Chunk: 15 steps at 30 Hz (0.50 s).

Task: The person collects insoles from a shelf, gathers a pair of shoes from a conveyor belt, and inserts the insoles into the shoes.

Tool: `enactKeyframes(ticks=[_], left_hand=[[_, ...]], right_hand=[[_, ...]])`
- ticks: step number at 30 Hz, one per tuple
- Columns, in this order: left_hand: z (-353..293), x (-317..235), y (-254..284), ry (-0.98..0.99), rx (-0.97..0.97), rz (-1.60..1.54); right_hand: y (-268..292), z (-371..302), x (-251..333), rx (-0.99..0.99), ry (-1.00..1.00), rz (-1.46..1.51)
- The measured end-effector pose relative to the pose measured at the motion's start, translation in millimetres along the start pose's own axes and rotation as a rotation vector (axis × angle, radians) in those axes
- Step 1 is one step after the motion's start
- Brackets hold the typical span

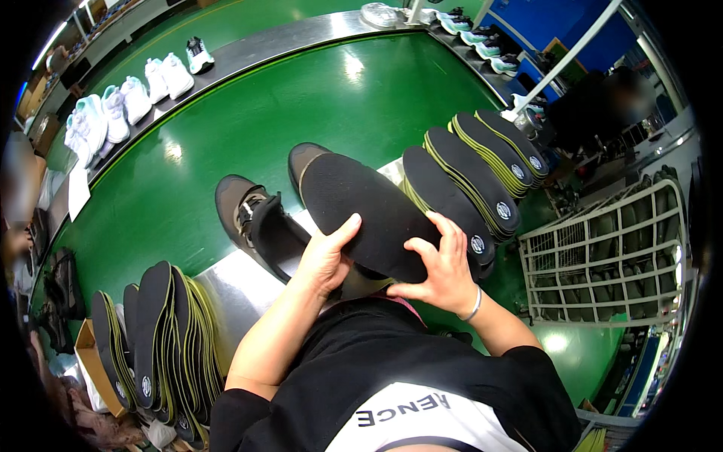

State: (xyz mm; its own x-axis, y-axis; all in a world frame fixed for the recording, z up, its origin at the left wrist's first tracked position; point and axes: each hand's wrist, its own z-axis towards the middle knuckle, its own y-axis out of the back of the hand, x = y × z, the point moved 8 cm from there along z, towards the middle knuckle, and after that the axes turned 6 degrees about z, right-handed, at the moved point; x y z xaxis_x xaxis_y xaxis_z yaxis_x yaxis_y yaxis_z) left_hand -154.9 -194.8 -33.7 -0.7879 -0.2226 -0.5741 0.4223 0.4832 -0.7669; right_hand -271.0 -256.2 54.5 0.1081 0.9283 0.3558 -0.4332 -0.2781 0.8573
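Note:
A large black insole (369, 211) is held at a tilt in front of my body, partly covering a brown and black shoe (307, 160). My left hand (328, 260) grips its left edge, thumb on the black face and fingers tucked underneath. On the right, my right hand (446, 270) is around the heel end, with fingertips at the edge and thumb below the heel. The other brown and black shoe (256, 218) lies to the left, its laces and dark opening showing. Most of the covered shoe is hidden.
Stacked black insoles with yellow-green edges stand to the left (158, 331) and right (459, 188) on a metal surface (241, 290). White shoes (124, 109) line a metal ledge (301, 34) at the back left. A white wire rack (602, 256) is at the right.

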Motion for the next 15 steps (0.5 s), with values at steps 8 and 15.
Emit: enactKeyframes(ticks=[8, 15], left_hand=[[-14, 1, 14, -0.057, 0.032, 0.124], [-22, -9, 18, -0.073, 0.066, 0.084]], right_hand=[[8, 42, 0, -0.070, 0.034, 0.329], [-19, 71, 14, 0.055, 0.098, 0.380]])
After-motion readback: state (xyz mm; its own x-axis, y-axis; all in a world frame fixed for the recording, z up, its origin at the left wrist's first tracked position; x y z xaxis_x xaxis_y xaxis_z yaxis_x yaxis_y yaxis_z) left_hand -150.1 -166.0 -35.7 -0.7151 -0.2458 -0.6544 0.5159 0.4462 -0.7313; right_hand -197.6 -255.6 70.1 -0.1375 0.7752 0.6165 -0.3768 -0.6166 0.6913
